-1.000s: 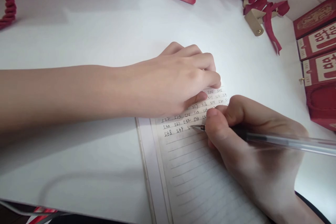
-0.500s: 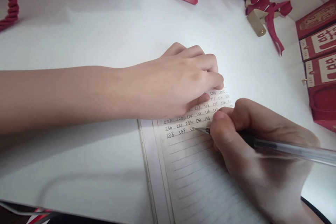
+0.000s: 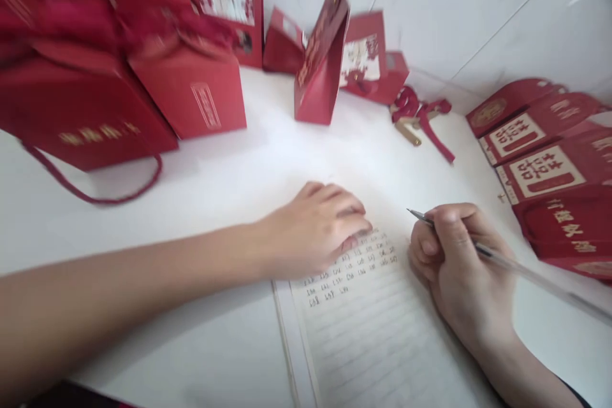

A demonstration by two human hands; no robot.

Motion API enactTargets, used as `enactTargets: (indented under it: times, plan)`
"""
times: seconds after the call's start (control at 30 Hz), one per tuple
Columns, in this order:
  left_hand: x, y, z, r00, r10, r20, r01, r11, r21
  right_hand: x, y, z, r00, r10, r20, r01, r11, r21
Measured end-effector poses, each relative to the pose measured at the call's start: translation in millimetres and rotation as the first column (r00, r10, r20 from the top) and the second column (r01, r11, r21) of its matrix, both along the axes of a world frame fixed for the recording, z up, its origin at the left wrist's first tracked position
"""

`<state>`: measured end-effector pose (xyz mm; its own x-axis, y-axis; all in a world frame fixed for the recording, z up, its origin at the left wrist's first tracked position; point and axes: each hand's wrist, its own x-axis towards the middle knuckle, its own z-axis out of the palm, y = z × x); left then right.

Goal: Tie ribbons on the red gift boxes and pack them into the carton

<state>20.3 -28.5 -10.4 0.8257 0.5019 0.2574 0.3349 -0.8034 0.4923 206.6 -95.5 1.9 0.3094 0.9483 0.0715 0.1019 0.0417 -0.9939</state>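
My right hand (image 3: 466,274) is clamped on a clear-barrelled pen (image 3: 492,255), fingers and thumb together, the nib pointing up and left past the page's right edge, over bare tabletop. Below and left of that grip lies the lined notebook (image 3: 382,344), its lower page free of writing. My left hand (image 3: 315,233) rests across its top, fingers bent and slightly apart, holding nothing between them. The notebook's left edge shows below that wrist; open white tabletop (image 3: 220,204) spreads beyond it.

Ahead of my pen grip lies a dark red ribbon (image 3: 435,134); to its right, printed red boxes (image 3: 545,169) bound the room. Farther left stand red gift bags (image 3: 186,95), with white wall tiles (image 3: 444,0) behind.

Half a second ago my nib was at the last row's third number; now it is well apart from it, and my view takes in more wall.
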Motion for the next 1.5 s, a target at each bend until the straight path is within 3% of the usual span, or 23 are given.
enactTargets:
  times: [0.2,0.4,0.5,0.6,0.77,0.97,1.13,1.23,1.37,1.5]
  plan:
    - [-5.3,0.8,3.8,0.998,0.054,0.021,-0.054,0.998,-0.009,3.7,13.8,1.5,0.959,-0.101,0.264,0.127,0.988,-0.084]
    - [-13.6,15.4,13.8,0.989,0.136,-0.059,-0.129,0.986,0.107,17.6,21.0,-9.9,0.844,-0.143,0.517,0.052,0.981,0.186]
    - [-14.7,21.9,11.9,0.962,0.227,0.154,-0.243,0.965,0.096,37.8,31.8,-23.9,0.806,-0.177,0.565,0.014,0.959,0.282]
    - [-15.1,25.7,5.7,0.849,0.31,0.428,-0.349,0.937,0.014,56.9,43.7,-33.2,0.74,-0.26,0.621,0.056,0.943,0.328]
    - [-18.4,28.1,1.0,0.749,0.414,0.517,-0.474,0.88,-0.018,64.2,52.3,-33.5,0.614,-0.324,0.72,0.111,0.938,0.328]
    - [-21.9,20.7,1.9,0.661,0.583,0.472,-0.673,0.739,0.03,51.2,45.2,-27.8,0.539,-0.231,0.81,0.125,0.973,0.194]
    - [-24.4,-3.3,3.5,0.766,0.582,0.271,-0.635,0.75,0.186,44.8,33.7,-22.0,0.513,-0.258,0.818,0.194,0.964,0.182]
    - [-27.4,-17.2,5.6,0.769,0.621,0.154,-0.638,0.727,0.253,41.1,23.6,-16.3,0.5,-0.273,0.822,0.191,0.96,0.203]
    - [-31.6,-27.8,9.1,0.709,0.703,0.049,-0.682,0.667,0.3,31.2,11.0,-5.7,0.483,-0.247,0.84,0.037,0.964,0.262]
    - [-32.0,-32.8,11.2,0.645,0.764,-0.02,-0.725,0.62,0.301,6.0,-15.9,15.8,0.455,-0.212,0.865,-0.193,0.924,0.329]
